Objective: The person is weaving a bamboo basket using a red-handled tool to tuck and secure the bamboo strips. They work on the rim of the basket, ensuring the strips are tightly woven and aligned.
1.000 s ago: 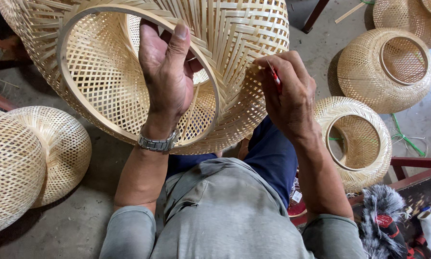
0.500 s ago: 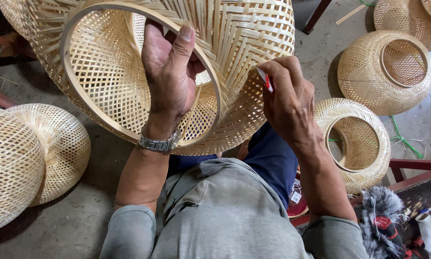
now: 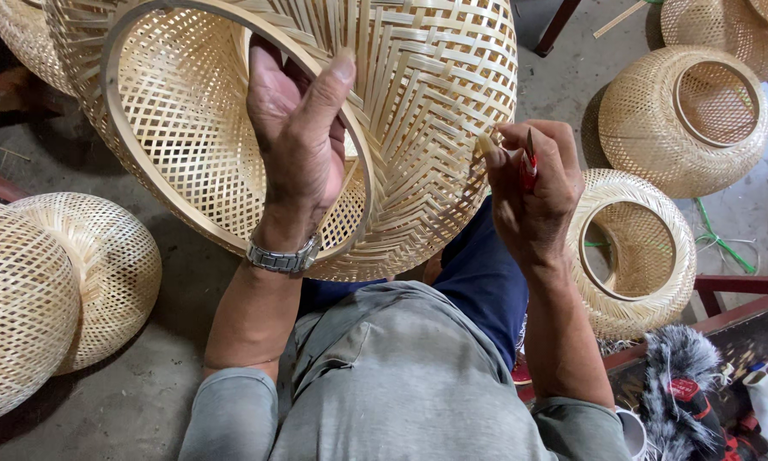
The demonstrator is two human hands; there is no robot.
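Basket (image 3: 418, 111): woven bamboo, rounded, pale straw colour, held up over the person's lap, its round mouth turned toward the camera and to the left. Hoop rim (image 3: 145, 188) intact. Axis from mouth to closed end runs away from the viewer and to the right.

Left hand (image 3: 294, 145): reaches in through the mouth, thumb hooked over the rim on the outside, fingers curled inside against the weave; closed on the rim and carrying the basket. Metal watch (image 3: 280, 256) on the wrist.

Right hand (image 3: 533, 188): against the outer wall on the basket's right flank, fingers bunched together, pinching a small red-handled tool (image 3: 529, 166) with its point up. Thumb and forefinger tips touch a loose strip end (image 3: 486, 145) that stands out of the weave. This is the nearer hand to the strip; the basket wall lies just to its left.

Other items: two finished baskets on the floor at left (image 3: 51, 290); one open-mouthed basket just beside the right forearm (image 3: 636, 248); another farther off at upper right (image 3: 683, 115). Concrete floor (image 3: 102, 410). Green cord (image 3: 725, 243) on the floor at right.
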